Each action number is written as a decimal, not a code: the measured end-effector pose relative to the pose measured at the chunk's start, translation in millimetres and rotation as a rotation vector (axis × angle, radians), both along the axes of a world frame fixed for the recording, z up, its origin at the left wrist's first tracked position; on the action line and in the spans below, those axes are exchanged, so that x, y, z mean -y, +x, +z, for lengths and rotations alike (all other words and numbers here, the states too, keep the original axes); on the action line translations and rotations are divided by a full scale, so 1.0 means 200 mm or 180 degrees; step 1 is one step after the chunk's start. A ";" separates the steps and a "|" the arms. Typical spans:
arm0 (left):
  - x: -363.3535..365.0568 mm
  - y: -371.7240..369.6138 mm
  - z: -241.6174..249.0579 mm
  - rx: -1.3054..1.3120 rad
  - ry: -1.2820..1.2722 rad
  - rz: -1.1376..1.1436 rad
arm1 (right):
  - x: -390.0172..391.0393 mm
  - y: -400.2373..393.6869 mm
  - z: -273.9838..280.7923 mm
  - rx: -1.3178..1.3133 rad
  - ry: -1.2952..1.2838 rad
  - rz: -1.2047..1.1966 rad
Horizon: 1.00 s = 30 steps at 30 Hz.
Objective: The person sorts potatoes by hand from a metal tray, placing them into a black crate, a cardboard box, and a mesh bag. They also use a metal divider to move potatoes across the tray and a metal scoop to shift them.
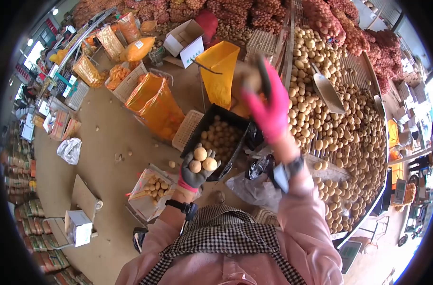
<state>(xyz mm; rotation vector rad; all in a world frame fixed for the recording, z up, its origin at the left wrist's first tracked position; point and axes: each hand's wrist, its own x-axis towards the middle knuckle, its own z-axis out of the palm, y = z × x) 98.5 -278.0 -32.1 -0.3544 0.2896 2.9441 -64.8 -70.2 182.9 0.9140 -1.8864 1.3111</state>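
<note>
Three pale round potatoes [202,160] rest in the upturned palm of my left hand [191,177], its gloved fingers curled around them. This hand is over the near left edge of a black crate [238,156], which holds many small potatoes [220,136]. My right hand [272,111], in a pink glove with dark fingers, is raised between the yellow bag [218,71] and the sloping potato table. It is smeared by motion, with a blurred brown potato [251,80] between the thumb and fingers.
Potatoes [339,137] cover the slatted table on the right, where a metal scoop [328,92] lies. An orange bag [152,107] and a box of potatoes [150,192] stand to the left. Clear plastic [256,190] is bunched near my body. Full net sacks [230,12] are stacked behind.
</note>
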 end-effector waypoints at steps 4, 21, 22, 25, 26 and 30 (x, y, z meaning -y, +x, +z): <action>0.11 0.01 -0.04 -0.0017 0.0218 -0.0016 | 0.18 -0.41 -0.15 0.0480 0.0688 -0.1013; 0.09 -0.58 -0.62 0.1153 0.0232 -0.0859 | -0.65 0.75 -0.86 0.2788 0.0460 -0.0906; 0.10 -0.55 -0.63 0.0858 0.1256 -0.1628 | -0.70 0.82 -0.86 0.2811 0.0428 -0.0946; -0.11 -0.43 -0.34 0.0733 -0.0118 -0.1126 | -0.81 1.01 -0.85 0.2641 0.0749 -0.1269; -0.15 -0.39 -0.27 0.0421 -0.0294 -0.1167 | -0.84 1.08 -0.86 0.2782 0.0673 -0.1342; -0.28 -0.32 -0.07 0.0348 -0.0036 -0.1437 | -0.95 1.28 -0.91 0.3309 0.0152 -0.1416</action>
